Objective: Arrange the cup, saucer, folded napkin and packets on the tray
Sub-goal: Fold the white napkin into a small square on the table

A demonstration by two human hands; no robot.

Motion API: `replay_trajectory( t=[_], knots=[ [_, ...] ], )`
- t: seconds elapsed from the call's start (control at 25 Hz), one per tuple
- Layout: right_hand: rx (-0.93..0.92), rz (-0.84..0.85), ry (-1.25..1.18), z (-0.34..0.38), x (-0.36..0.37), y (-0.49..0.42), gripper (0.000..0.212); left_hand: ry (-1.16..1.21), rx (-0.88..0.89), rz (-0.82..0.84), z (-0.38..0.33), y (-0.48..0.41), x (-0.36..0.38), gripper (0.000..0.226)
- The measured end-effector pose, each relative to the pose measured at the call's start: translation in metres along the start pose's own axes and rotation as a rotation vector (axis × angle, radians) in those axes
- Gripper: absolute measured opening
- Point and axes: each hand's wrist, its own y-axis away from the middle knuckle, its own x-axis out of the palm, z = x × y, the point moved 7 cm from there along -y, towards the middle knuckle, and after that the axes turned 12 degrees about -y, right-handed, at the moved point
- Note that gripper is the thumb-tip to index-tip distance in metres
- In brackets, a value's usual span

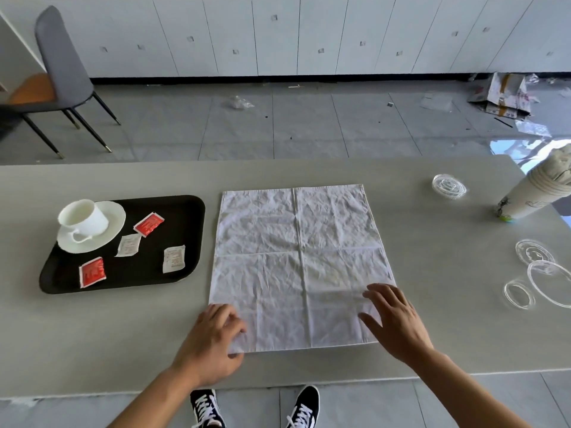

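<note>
A white napkin (296, 261) lies spread flat and creased on the grey table, right of a black tray (185, 211). On the tray, a white cup (85, 216) stands on a white saucer (109, 234) at the back left. Two red packets (148, 223) (92, 271) and two white packets (128, 244) (173, 258) lie scattered beside it. My left hand (213, 341) rests on the napkin's near left corner, fingers curled at its edge. My right hand (395, 319) lies flat, fingers apart, on the near right corner.
A stack of paper cups (531, 196) lies tilted at the right. Clear plastic lids (448, 186) (533, 251) (519, 294) sit along the table's right side. A grey chair (58, 75) stands on the floor beyond the table, far left. Litter lies on the floor.
</note>
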Motion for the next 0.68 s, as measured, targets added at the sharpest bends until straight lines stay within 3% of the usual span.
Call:
replay_trajectory(
  t=[0.24, 0.48, 0.56, 0.68],
  knots=[
    [-0.024, 0.034, -0.011, -0.014, -0.014, 0.024, 0.042, -0.074, 0.087, -0.036, -0.002, 0.008, -0.012, 0.009],
    [-0.028, 0.087, -0.056, -0.016, -0.017, 0.03, 0.049, 0.004, 0.047, -0.042, 0.0, 0.012, -0.018, 0.009],
    [-0.043, 0.101, -0.062, -0.017, -0.02, 0.03, 0.045, -0.02, 0.076, -0.012, 0.002, 0.019, -0.016, 0.017],
    [-0.075, 0.096, -0.049, -0.017, -0.022, 0.03, 0.037, -0.074, 0.092, -0.002, 0.005, 0.022, -0.016, 0.009]
  ],
)
